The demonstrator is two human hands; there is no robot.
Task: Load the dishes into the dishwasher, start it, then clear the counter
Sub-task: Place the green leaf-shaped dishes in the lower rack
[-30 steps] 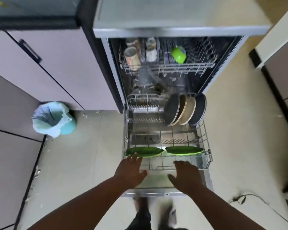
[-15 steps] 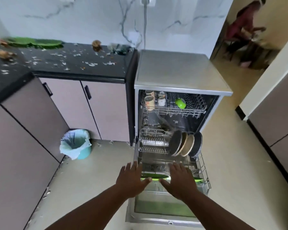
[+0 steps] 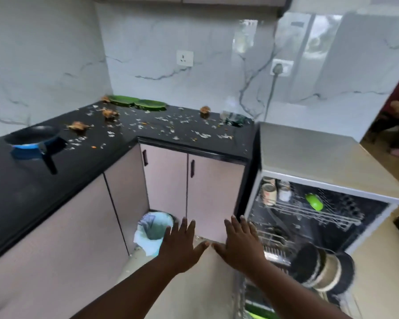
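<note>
From the head camera, both arms reach forward, palms down. The left hand (image 3: 182, 246) is spread flat with fingers straight and apart, holding nothing, in the air in front of the pink cabinet doors (image 3: 189, 192). The right hand (image 3: 238, 245) is likewise flat and empty, fingers splayed, its thumb tip nearly meeting the left thumb.

The open stainless dishwasher (image 3: 309, 157) stands to the right, its top edge butting against the end of the black stone table (image 3: 44, 187). Its upper wire rack (image 3: 309, 212) holds cups and a bright green bowl (image 3: 314, 202); the pulled-out lower wire rack (image 3: 274, 247) carries a row of dark and tan round plates (image 3: 323, 270) standing on edge, and a green plate (image 3: 258, 313) shows at the bottom edge. On the table, among scattered white scraps, two green leaf-shaped plates (image 3: 136, 102) lie near the back wall and a blue frying pan (image 3: 32, 141) sits at the left, its handle pointing toward the front edge. A small bin with a pale blue liner (image 3: 153, 229) fills the floor corner under the table, just left of the left hand; open tan floor lies between the cabinets and the dishwasher.

Compared with half a second ago, the view has swung up and left: both hands have left the lower rack's front and moved left toward the cabinets, and the frying pan has come into sight.
</note>
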